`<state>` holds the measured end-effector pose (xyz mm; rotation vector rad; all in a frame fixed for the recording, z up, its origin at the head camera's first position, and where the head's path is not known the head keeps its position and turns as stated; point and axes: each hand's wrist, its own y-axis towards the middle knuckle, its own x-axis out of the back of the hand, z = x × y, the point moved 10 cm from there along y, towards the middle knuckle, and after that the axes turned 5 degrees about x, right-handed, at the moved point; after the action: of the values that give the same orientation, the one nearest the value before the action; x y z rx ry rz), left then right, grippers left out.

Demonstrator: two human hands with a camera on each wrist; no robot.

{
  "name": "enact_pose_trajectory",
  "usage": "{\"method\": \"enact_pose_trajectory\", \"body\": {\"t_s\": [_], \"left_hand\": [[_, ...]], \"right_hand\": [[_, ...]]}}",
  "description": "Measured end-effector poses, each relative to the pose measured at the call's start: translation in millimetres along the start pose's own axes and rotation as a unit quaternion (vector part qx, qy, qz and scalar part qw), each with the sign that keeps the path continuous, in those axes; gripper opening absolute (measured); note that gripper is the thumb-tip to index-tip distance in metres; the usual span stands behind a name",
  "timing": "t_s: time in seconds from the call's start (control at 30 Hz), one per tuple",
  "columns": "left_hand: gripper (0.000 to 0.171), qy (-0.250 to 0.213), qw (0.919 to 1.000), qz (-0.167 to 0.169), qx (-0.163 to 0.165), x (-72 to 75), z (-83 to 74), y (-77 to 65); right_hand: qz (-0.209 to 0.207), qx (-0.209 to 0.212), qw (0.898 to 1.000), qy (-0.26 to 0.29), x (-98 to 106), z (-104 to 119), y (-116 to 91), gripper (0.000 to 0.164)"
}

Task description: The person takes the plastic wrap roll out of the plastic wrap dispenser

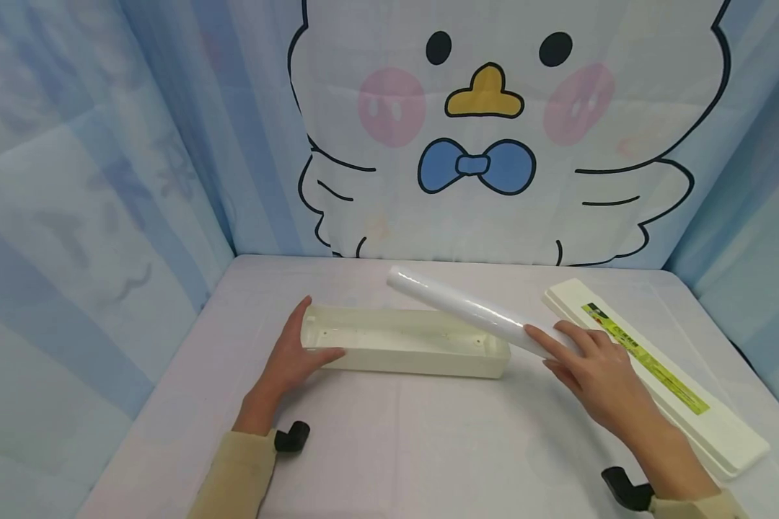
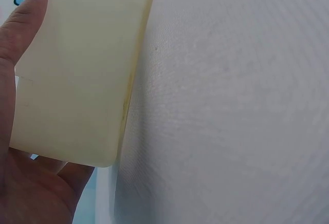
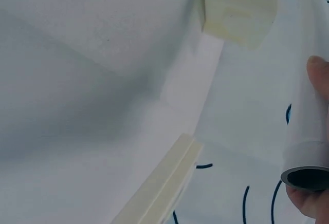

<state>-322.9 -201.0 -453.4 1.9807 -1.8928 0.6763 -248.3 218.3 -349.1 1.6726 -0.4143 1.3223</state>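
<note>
My left hand (image 1: 291, 358) grips the left end of a long cream plastic box (image 1: 409, 362), thumb along the front side and fingers round the far side. The box lies lengthwise on the table, its top uncovered. In the left wrist view the thumb (image 2: 25, 21) lies along the box wall (image 2: 77, 80). My right hand (image 1: 600, 375) holds a roll of clear plastic film (image 1: 451, 299) by its right end, tilted above the box's right part. The right wrist view shows the roll's hollow dark core end (image 3: 310, 178).
A long cream lid (image 1: 720, 432) with a yellow-green label (image 1: 649, 360) lies slantwise at the right, partly behind the right hand and forearm. A white cloth covers the table (image 1: 428, 447). Blue patterned curtains (image 1: 78, 288) enclose the back and sides.
</note>
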Motion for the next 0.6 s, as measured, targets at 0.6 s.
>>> {"method": "enact_pose_trajectory", "body": {"t_s": [0.6], "left_hand": [[0.114, -0.001, 0.9999, -0.003, -0.015, -0.2, -2.1, -0.8]], "right_hand": [[-0.024, -0.054, 0.998, 0.013, 2.0, -20.1, -30.1, 0.086]]}}
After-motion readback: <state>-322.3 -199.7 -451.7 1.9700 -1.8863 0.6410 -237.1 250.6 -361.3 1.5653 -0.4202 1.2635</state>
